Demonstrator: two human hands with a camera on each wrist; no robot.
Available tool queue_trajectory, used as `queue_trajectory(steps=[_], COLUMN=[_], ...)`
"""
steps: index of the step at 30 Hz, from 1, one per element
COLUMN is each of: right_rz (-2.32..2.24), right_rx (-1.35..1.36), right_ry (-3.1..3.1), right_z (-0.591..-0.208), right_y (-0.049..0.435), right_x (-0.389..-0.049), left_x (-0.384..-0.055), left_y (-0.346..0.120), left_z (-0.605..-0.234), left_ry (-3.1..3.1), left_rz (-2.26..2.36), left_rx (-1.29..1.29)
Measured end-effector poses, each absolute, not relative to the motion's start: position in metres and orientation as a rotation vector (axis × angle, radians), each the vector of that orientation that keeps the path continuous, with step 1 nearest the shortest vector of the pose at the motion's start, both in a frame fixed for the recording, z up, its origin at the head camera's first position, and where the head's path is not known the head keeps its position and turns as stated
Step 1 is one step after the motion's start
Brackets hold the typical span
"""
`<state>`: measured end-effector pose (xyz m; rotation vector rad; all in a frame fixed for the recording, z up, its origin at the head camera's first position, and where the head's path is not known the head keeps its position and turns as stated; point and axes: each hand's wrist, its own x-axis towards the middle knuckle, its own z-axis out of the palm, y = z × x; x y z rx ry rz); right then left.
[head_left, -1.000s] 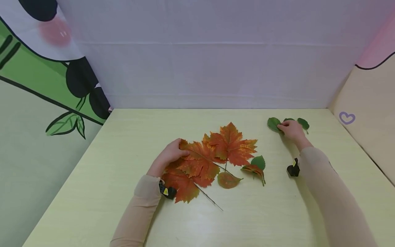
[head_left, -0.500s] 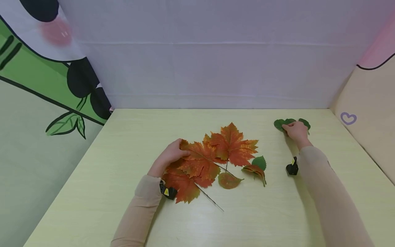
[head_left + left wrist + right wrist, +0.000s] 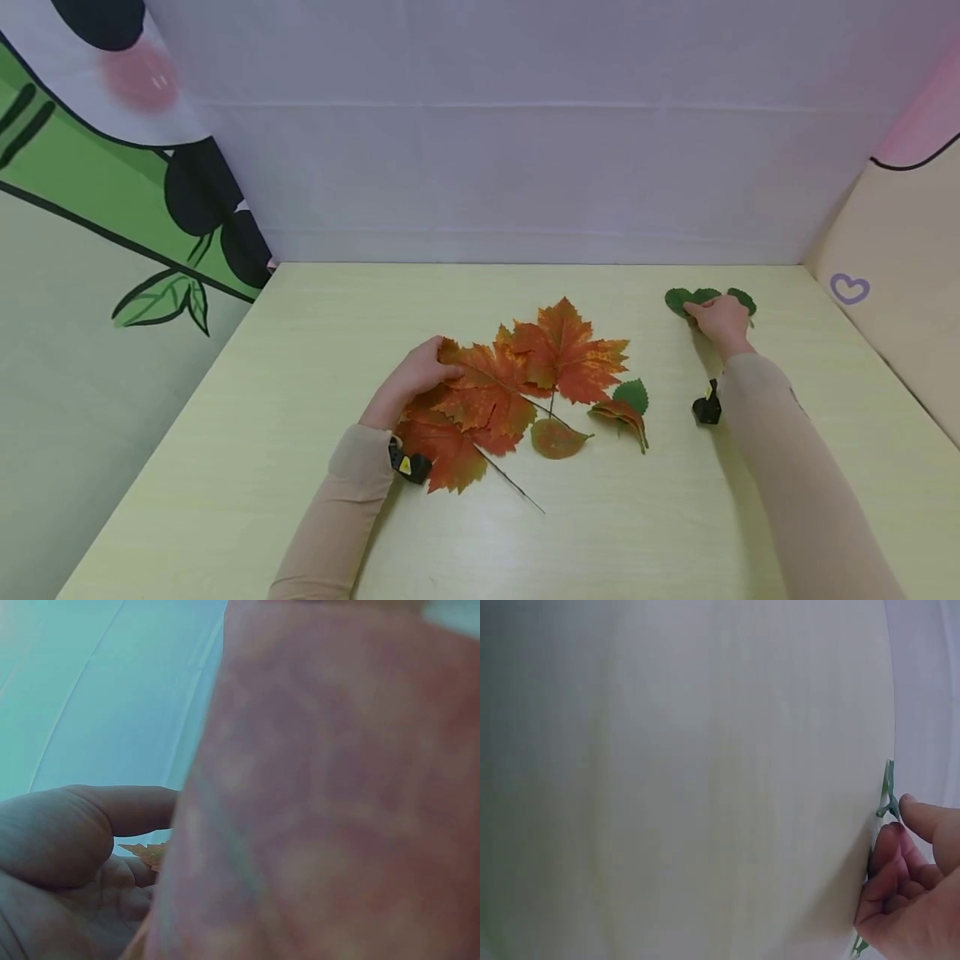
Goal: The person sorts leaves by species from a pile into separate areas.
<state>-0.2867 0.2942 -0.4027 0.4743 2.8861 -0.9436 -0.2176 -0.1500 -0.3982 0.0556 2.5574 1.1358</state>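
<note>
Pale wood-grained worktop [image 3: 337, 317], with a lavender cloth [image 3: 487, 183] rising behind its far edge. Near the far right corner, a person's right hand [image 3: 722, 322] appears to pinch a rounded green leaf [image 3: 677, 300]: the right wrist view shows thumb and forefinger nearly together, the leaf's thin edge between their tips. Over the last second that hand has brought the leaf rightward, closing the gap to its neighbours, then all but stopped; to my eye, the greens now form one close row, apart from the orange. The pinched leaf juts left of the fingertips; a middle leaf [image 3: 706, 294] shows just behind the fingers, an outer leaf [image 3: 741, 297] beyond the hand's right side. Around mid-worktop, the left hand [image 3: 418, 368], unmoved, grips the left edge of an orange maple leaf [image 3: 483, 379], thumb on top; how many layers it holds, I cannot tell. A second maple leaf [image 3: 573, 354] lies farther right, toward the far edge. Toward the near edge rest a small oval leaf [image 3: 557, 439] and, to its right, a leaf bundle [image 3: 617, 412].
</note>
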Motion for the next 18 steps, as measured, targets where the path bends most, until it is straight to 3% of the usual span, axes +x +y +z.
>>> queue_trajectory(steps=[18], right_rz=[-0.838], right_rx=[0.042], right_ry=[2.875], right_z=[-0.387], right_y=[0.269], right_x=[-0.258], left_x=[-0.219], left_y=[-0.150], left_z=[-0.397], left_ry=[2.550], left_rz=[1.114], left_rx=[0.049])
